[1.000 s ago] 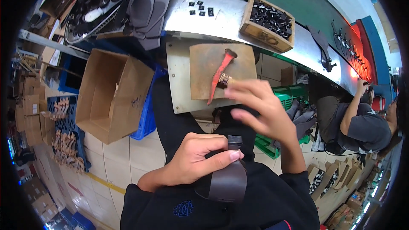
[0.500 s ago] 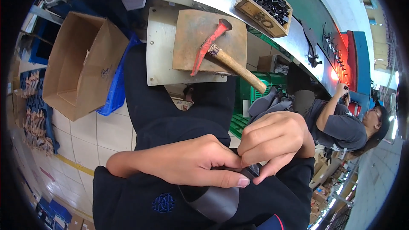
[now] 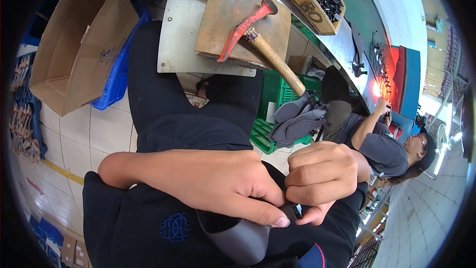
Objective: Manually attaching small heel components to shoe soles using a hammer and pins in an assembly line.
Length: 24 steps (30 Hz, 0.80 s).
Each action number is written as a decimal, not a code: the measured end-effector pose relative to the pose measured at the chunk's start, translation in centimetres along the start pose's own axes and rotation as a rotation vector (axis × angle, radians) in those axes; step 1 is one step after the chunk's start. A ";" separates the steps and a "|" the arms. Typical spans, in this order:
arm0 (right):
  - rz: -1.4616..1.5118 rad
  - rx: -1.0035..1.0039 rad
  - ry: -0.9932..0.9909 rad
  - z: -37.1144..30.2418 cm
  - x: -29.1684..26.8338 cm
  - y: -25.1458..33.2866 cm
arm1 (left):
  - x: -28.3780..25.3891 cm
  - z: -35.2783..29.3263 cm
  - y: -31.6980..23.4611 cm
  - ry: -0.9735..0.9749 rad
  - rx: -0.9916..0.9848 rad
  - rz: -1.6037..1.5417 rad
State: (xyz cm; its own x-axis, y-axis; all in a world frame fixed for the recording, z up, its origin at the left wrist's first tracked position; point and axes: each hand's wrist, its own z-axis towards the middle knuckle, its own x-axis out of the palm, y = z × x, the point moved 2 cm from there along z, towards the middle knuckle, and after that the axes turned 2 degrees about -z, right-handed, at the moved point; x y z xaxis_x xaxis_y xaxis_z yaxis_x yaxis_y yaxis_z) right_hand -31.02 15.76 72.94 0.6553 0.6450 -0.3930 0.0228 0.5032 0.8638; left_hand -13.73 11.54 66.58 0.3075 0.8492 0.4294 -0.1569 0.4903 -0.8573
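One hand [image 3: 218,181], your left, is clamping the dark curved piece [image 3: 243,244], best kept steady, while your right hand [image 3: 325,174] is pinching its end.

At left an open cardboard box [image 3: 101,62] leans against a blue crate [image 3: 111,89] (both over pale floor tiles [image 3: 109,126]), with a yellow stripe [image 3: 64,170] nearby. A green crate [image 3: 262,134] stands on the right; beyond it, a co-worker in grey [image 3: 384,141] faces a red-glowing heater [image 3: 390,77].
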 end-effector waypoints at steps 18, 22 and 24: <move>0.012 0.030 -0.099 -2.2 -0.6 -2.8 | -0.4 -0.4 -1.3 -0.214 -0.025 0.187; -0.086 0.477 -0.512 -5.7 0.2 -5.6 | -0.4 -1.1 -1.3 -0.553 -0.023 0.234; -0.024 0.531 -0.640 -6.7 1.6 -6.6 | 0.3 -1.0 -0.5 -0.655 0.027 0.232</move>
State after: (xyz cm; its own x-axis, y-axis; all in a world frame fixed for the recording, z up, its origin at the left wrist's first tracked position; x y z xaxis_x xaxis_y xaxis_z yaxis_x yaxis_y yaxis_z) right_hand -35.23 17.31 64.50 0.9493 0.1049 -0.2964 0.2902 0.0708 0.9543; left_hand -12.64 11.36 66.83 -0.3651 0.8720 0.3260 -0.1760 0.2792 -0.9440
